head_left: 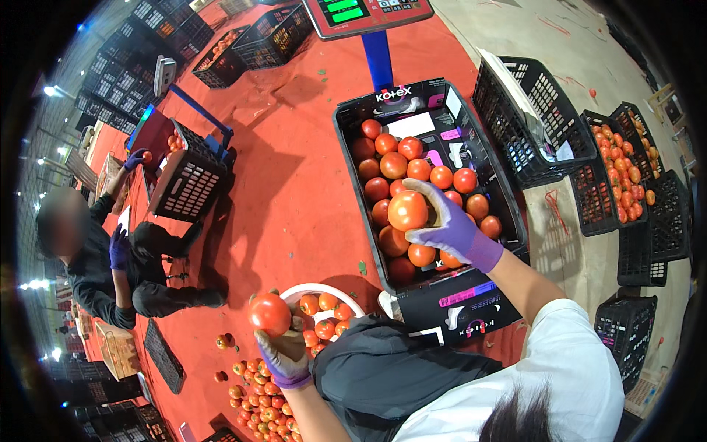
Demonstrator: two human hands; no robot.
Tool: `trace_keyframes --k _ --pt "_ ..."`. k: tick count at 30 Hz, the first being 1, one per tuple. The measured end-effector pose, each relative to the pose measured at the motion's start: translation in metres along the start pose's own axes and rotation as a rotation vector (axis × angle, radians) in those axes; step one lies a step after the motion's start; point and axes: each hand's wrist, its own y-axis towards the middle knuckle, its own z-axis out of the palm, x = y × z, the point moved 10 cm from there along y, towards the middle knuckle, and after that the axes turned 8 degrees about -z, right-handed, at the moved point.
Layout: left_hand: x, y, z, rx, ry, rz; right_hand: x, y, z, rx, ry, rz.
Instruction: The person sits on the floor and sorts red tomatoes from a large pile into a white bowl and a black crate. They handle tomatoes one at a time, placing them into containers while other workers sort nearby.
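Purple fabric gloves [462, 234] with pale greyish coating, darkened by smudges, over palm and fingers cover the right hand [442, 215] and left hand [287, 355], each ending in a purple cuff [293, 381] at the wrist. The forearms [529, 286] are bare. A loose white short-sleeved shirt [563, 353] meets creased dark charcoal cloth trousers [387, 365]; long strands of hair [519, 414] hang over it.

The tomatoes [408, 211] have smooth, glossy skins; the gloves [458, 233] look like matt cloth. The box [471, 302] is printed cardboard, the crate [503, 125] and bucket [355, 303] plastic, the post [378, 62] painted metal. Shirt [552, 368] and trousers [383, 368] are matt cloth.
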Motion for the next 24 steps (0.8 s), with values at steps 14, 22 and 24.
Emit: trace_keyframes --k 14,22,24 --pt "0.005 0.019 -0.020 -0.289 -0.037 0.054 -0.091 0.122 -0.147 -0.271 0.002 0.075" --pt "0.016 0.051 -0.026 -0.156 -0.092 -0.128 -0.210 0.249 -0.172 -0.140 -0.588 0.060" --pt "0.022 0.060 -0.025 -0.189 -0.099 -0.119 -0.223 0.254 -0.168 -0.110 -0.472 0.037"
